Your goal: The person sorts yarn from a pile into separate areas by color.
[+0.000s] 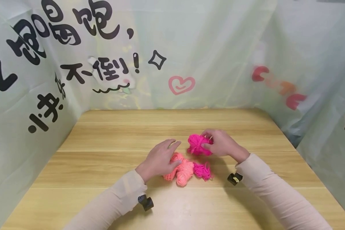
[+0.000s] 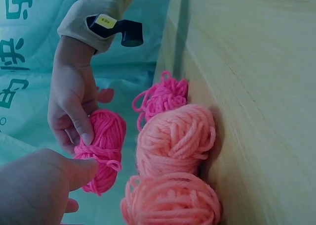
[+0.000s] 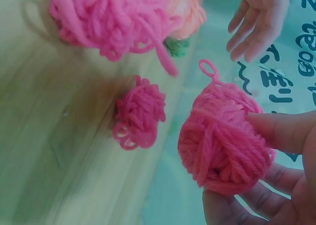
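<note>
My right hand pinches a hot-pink ball of yarn between thumb and fingers above the table; a small loop of strand sticks out from the ball. My left hand hovers with fingers extended over two coral yarn balls, partly covering one. In the left wrist view its thumb overlaps the held ball; whether they touch I cannot tell. A loose pink yarn bundle lies beside the coral balls. The right wrist view also has another small pink yarn ball on the table.
The wooden table is enclosed by a printed cloth curtain at the back and sides. A bit of green peeks out behind the yarn in the right wrist view. Small black cameras sit at both wrists.
</note>
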### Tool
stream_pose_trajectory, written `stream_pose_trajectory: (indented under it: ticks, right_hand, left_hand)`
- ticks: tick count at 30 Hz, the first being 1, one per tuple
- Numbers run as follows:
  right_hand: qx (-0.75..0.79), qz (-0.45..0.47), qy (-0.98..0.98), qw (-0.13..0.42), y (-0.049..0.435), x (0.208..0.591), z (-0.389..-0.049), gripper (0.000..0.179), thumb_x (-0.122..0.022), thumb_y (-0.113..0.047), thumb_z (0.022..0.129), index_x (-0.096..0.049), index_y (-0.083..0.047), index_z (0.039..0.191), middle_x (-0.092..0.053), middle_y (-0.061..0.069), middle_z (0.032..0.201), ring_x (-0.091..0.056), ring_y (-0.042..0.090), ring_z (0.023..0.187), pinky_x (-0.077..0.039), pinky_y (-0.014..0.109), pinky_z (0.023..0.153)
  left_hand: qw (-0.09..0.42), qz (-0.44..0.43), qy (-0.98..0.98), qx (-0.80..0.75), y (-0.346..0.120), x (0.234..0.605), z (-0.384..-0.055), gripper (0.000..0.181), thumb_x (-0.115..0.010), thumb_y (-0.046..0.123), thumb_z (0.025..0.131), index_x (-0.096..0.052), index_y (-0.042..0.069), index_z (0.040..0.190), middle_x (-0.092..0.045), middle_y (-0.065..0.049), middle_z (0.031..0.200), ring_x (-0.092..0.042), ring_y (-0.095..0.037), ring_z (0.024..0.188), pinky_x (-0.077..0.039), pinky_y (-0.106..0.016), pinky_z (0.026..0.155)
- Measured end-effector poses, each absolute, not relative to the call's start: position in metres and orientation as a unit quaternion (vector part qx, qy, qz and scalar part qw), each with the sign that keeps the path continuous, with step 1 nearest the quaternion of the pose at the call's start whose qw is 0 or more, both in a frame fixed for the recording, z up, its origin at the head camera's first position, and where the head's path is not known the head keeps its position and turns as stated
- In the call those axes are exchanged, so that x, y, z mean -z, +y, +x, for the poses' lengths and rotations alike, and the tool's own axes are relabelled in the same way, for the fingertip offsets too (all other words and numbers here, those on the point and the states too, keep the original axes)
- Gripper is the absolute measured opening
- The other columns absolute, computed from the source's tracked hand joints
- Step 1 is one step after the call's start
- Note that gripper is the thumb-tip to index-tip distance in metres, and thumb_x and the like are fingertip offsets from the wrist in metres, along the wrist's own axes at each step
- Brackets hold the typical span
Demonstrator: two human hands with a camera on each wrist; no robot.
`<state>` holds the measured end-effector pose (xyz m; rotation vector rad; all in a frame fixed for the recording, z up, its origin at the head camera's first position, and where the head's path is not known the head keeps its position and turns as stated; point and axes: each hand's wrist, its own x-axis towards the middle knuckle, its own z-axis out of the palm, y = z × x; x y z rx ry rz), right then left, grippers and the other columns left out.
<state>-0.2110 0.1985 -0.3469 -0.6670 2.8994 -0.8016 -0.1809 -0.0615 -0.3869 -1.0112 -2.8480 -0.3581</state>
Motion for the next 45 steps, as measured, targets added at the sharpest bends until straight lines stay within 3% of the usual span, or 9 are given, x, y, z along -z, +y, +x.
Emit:
stream_pose_trajectory:
  ticks: [16, 27, 39, 45]
  right_hand:
    - [0.271, -0.198, 0.942, 0.024, 0.219, 0.343, -0.219, 0.032, -0.070, -0.012, 0.088, -0.062, 0.003, 0.114, -0.066, 0.012, 0.095, -0.065, 0.024, 0.081, -0.055, 0.035, 0.065]
    - [0.272, -0.185, 0.944, 0.013, 0.231, 0.341, -0.220, 0.030, -0.070, -0.013, 0.088, -0.062, 0.003, 0.112, -0.066, 0.014, 0.095, -0.066, 0.027, 0.082, -0.055, 0.039, 0.068]
    - [0.274, -0.170, 0.946, 0.020, 0.239, 0.340, -0.222, 0.031, -0.069, -0.014, 0.088, -0.061, 0.003, 0.113, -0.065, 0.015, 0.097, -0.065, 0.028, 0.083, -0.055, 0.038, 0.066]
    - [0.274, -0.171, 0.946, 0.019, 0.242, 0.340, -0.226, 0.032, -0.069, -0.015, 0.089, -0.061, 0.004, 0.113, -0.065, 0.016, 0.097, -0.065, 0.029, 0.082, -0.055, 0.038, 0.065]
  left_hand:
    - [0.035, -0.343, -0.926, 0.156, -0.045, 0.385, -0.189, 0.066, -0.059, 0.042, 0.094, -0.039, 0.008, 0.146, -0.047, -0.012, 0.143, -0.045, -0.027, 0.130, -0.040, -0.040, 0.105]
    - [-0.020, -0.322, -0.910, 0.260, -0.035, 0.382, -0.198, 0.062, -0.053, 0.044, 0.097, -0.039, 0.009, 0.147, -0.046, -0.010, 0.145, -0.043, -0.028, 0.132, -0.036, -0.041, 0.108]
    - [-0.060, -0.318, -0.879, 0.351, -0.028, 0.385, -0.215, 0.052, -0.046, 0.039, 0.102, -0.046, 0.005, 0.141, -0.058, -0.013, 0.132, -0.057, -0.025, 0.118, -0.047, -0.037, 0.098]
    - [-0.088, -0.299, -0.871, 0.380, -0.026, 0.388, -0.222, 0.049, -0.038, 0.043, 0.104, -0.050, 0.010, 0.138, -0.062, -0.009, 0.127, -0.062, -0.023, 0.111, -0.047, -0.034, 0.097]
